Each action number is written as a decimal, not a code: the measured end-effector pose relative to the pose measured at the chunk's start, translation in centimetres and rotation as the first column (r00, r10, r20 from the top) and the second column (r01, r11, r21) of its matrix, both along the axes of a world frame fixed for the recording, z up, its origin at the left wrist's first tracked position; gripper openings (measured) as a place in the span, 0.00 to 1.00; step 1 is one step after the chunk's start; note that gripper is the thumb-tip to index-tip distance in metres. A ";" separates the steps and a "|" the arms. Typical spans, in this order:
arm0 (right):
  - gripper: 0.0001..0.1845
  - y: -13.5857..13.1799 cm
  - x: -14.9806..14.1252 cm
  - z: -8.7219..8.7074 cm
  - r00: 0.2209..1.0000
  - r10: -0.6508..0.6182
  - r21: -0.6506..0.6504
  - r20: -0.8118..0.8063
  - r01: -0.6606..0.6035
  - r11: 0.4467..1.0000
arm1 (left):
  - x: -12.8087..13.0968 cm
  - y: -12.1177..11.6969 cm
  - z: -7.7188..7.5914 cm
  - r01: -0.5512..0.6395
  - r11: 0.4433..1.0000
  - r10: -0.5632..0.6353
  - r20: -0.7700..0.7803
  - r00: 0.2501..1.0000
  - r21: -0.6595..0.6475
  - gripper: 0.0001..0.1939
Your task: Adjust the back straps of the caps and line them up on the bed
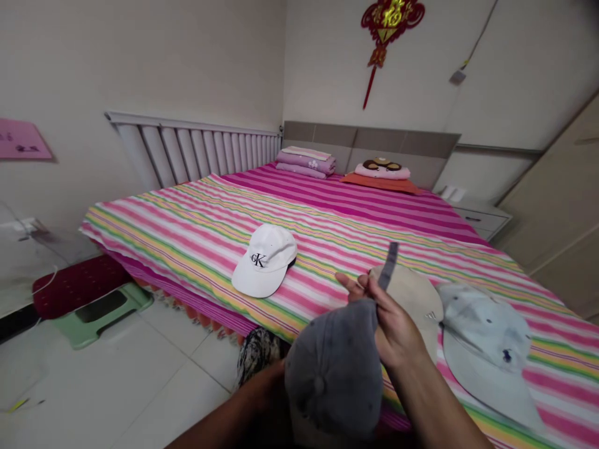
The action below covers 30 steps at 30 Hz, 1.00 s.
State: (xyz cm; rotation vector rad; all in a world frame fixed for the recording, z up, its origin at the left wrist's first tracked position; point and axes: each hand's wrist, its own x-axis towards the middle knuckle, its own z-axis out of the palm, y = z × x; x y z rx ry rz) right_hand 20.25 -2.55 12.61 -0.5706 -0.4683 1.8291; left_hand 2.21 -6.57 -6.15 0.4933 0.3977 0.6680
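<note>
A grey baseball cap [334, 368] hangs in front of me, off the bed. My right hand [392, 324] pinches its grey fabric back strap [388, 267] between finger and thumb. My left hand [264, 399] is in shadow at the cap's lower left, gripping it with the fingers hidden. Just beyond my right hand lies a beige cap [414, 299], partly hidden by my fingers. A pale blue cap [486, 333] rests to its right. A white CK cap [264, 260] sits on the bed further left, away from both hands.
All these caps lie on a bed with a pink, green and yellow striped sheet [196, 249]. Pillows and folded pink bedding stand at the headboard [369, 140]. A white radiator [196, 153] runs along the left wall, and a green stool [100, 312] stands on the tiled floor.
</note>
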 end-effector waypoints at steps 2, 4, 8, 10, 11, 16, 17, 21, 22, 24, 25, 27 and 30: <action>0.06 1.3 0.5 0.2 0.994 -0.103 -0.019 -0.029 0.102 0.995 | 0.1 -1.0 -1.4 -0.065 0.998 0.064 0.091 0.994 0.008 0.18; 0.08 2.8 1.2 -0.2 0.975 -0.221 -0.058 -0.031 0.219 0.974 | 0.3 -1.8 -2.3 -0.131 0.991 0.126 0.175 0.977 0.019 0.21; 0.10 5.7 3.3 -2.3 0.902 -0.418 -0.058 0.111 0.426 0.903 | 0.9 -2.5 -2.8 -0.193 0.979 0.203 0.176 0.963 -0.070 0.16; 0.11 6.7 4.4 -3.5 0.881 -0.446 -0.041 0.159 0.457 0.888 | 1.0 -2.1 -2.5 -0.257 0.953 0.282 0.165 0.945 -0.160 0.12; 0.11 6.9 4.8 -4.0 0.874 -0.452 -0.036 0.178 0.465 0.885 | 1.0 -1.7 -2.2 -0.293 0.934 0.327 0.155 0.932 -0.207 0.10; 0.07 5.1 5.9 -5.9 0.872 -0.392 -0.029 0.293 0.417 0.908 | 0.5 0.0 1.3 -0.449 0.854 0.476 0.046 0.878 -0.264 0.09; 0.09 4.2 6.0 -6.5 0.874 -0.366 -0.031 0.320 0.396 0.918 | 0.3 0.2 2.2 -0.482 0.846 0.500 0.025 0.866 -0.230 0.11; 0.21 0.3 6.4 -10.0 0.845 -0.266 -0.039 0.464 0.319 0.947 | -1.4 2.7 6.3 -0.574 0.817 0.576 0.026 0.817 -0.056 0.19; 0.22 -0.5 6.4 -10.9 0.839 -0.251 -0.085 0.482 0.330 0.940 | -2.0 3.8 7.7 -0.609 0.793 0.609 0.039 0.793 -0.012 0.22; 0.24 -2.0 6.3 -12.7 0.848 -0.180 -0.156 0.499 0.293 0.943 | -3.2 6.5 11.0 -0.680 0.732 0.677 0.069 0.733 0.048 0.24; 0.24 -2.7 6.2 -13.4 0.846 -0.151 -0.178 0.512 0.277 0.944 | -3.8 7.9 12.8 -0.717 0.694 0.712 0.090 0.697 0.063 0.23; 0.25 -3.6 5.9 -14.3 0.837 -0.110 -0.203 0.536 0.255 0.946 | -5.0 10.8 16.4 -0.743 0.665 0.731 0.134 0.669 0.081 0.20; 0.24 -4.6 5.5 -15.1 0.830 -0.084 -0.235 0.551 0.252 0.939 | -6.5 14.0 19.6 -0.815 0.572 0.781 0.243 0.576 0.092 0.19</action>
